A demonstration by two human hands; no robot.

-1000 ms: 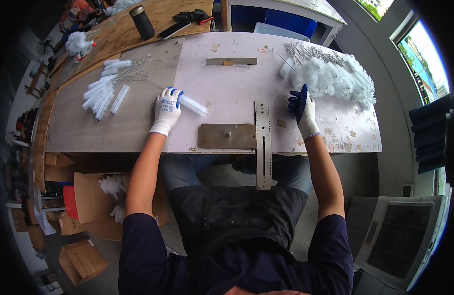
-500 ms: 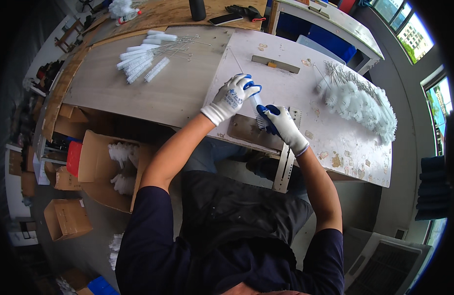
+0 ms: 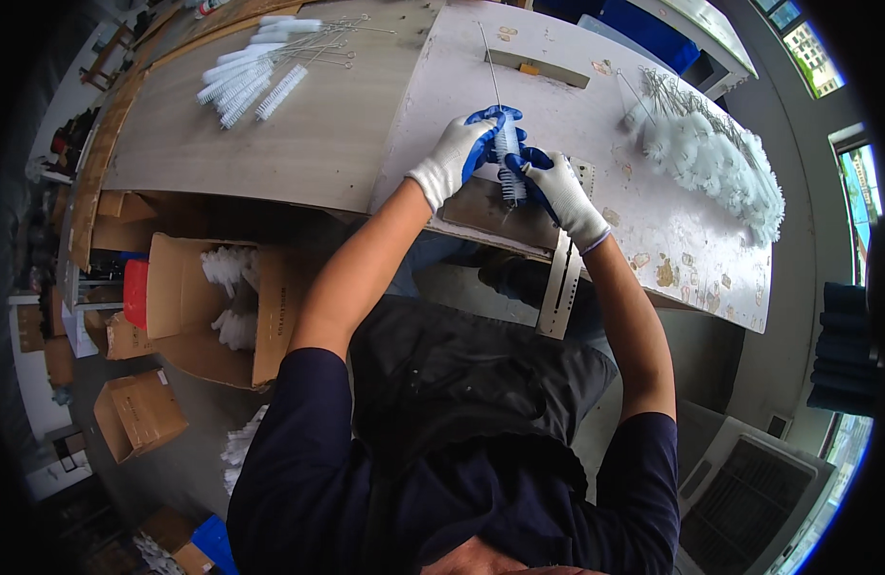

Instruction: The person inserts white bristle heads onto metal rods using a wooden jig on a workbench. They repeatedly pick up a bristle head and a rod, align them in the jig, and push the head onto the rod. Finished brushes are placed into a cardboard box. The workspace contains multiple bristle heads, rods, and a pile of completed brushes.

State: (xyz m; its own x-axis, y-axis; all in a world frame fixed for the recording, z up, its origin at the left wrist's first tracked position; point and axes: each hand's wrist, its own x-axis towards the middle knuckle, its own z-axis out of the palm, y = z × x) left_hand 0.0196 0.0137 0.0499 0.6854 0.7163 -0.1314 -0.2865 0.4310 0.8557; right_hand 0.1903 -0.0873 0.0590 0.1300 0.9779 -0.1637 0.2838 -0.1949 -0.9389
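Note:
A bottle brush (image 3: 506, 153) with white bristles and a long thin wire handle is held between my hands, its wire pointing away from me and its bristled end toward me. My left hand (image 3: 461, 151), in a white glove with blue coated fingers, is closed round the upper part of the bristles. In a matching glove, my right hand (image 3: 559, 195) pinches the lower bristles from the right side. Below the brush, a flat metal plate (image 3: 471, 213) lies at the table's front edge. A slotted metal strip (image 3: 558, 287) juts out over that edge beside my right wrist.
Several finished-looking brushes (image 3: 241, 84) lie on the left of the table (image 3: 366, 115). A heap of fluffy white brushes (image 3: 701, 144) is at the right. A metal bar (image 3: 557, 73) lies beyond my hands. An open cardboard box (image 3: 188, 297) with white pieces stands at lower left.
The brush has turned more upright, and its bristles now show between my hands. My left hand has shifted its grip on it. The whole view has tilted slightly downward.

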